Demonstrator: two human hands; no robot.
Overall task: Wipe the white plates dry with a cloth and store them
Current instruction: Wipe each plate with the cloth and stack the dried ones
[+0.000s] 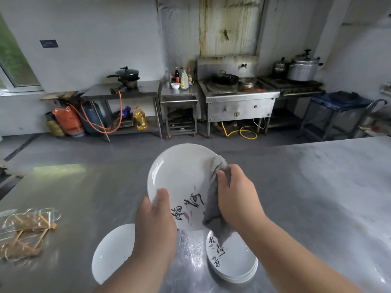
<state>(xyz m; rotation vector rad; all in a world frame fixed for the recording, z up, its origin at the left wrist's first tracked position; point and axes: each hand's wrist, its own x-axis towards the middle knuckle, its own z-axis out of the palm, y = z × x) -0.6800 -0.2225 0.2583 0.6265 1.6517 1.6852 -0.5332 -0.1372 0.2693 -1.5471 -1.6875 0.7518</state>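
**One plate held up, cloth on its right side**

At the far left, by the wall, an orange gas cylinder (67, 121) stands on the floor beside a steel bench, with a black lidded pan (127, 74) on a burner above and a yellow oil bottle (140, 118) on the shelf below.

Nearer, on the left of the brushed steel table (306, 197), lies a blurred heap of clear and tan pieces (25, 231); I cannot tell what they are. Right of it, a single plain white plate (112, 252) lies flat on the table, partly hidden by the left forearm.

The left hand (155, 225) grips the lower left rim of a round white plate with black brush lettering (179, 178), thumb on its face and fingers curled behind. That plate is held above the table's middle, tilted up toward the person.

The right hand (237, 193) is closed round a bunched grey cloth (213, 199), pressing it against the plate's right side; the cloth's tail hangs down over the lower rim.

Water drops (190, 250) glisten on the steel under the hands. Just right of them sits a stack of white plates with the same lettering (234, 263), near the table's front edge.

Far behind, a steel wok stove (237, 94) stands against the wall, and right of it a large silver pressure pot (303, 67).
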